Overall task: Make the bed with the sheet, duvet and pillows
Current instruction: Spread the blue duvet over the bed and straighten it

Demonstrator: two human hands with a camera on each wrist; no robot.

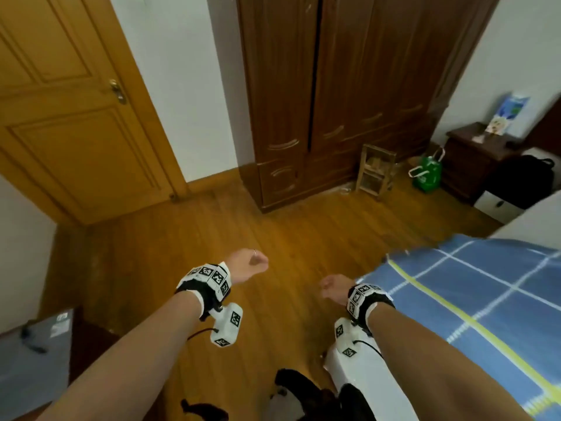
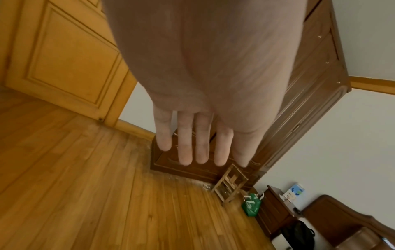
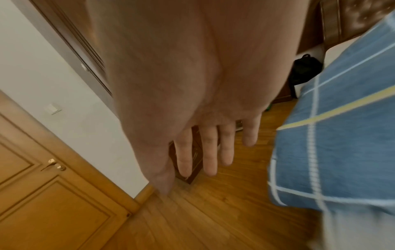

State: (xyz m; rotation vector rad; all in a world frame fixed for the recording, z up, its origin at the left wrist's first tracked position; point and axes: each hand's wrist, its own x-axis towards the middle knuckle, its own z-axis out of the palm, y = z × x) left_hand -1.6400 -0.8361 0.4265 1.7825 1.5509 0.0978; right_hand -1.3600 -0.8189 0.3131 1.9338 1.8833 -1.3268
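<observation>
A blue checked cover [image 1: 473, 302] with white and yellow lines lies over the bed corner at the right; in the right wrist view the cover [image 3: 346, 135] fills the right side. Bare white mattress [image 1: 534, 220] shows beyond it. My left hand [image 1: 249, 264] hangs over the wooden floor, left of the bed, holding nothing. Its fingers [image 2: 184, 145] are stretched out straight. My right hand [image 1: 334, 288] hovers just off the cover's corner without touching it, and its fingers [image 3: 210, 152] are straight and empty. No pillow is in view.
A dark wardrobe [image 1: 334, 86] stands ahead, beside a closed yellow door [image 1: 60, 117]. A small wooden stool [image 1: 376, 171], green bag [image 1: 426, 174], nightstand [image 1: 473, 159] and black backpack [image 1: 522, 180] crowd the far right. Wooden floor [image 1: 288, 226] lies between me and the wardrobe.
</observation>
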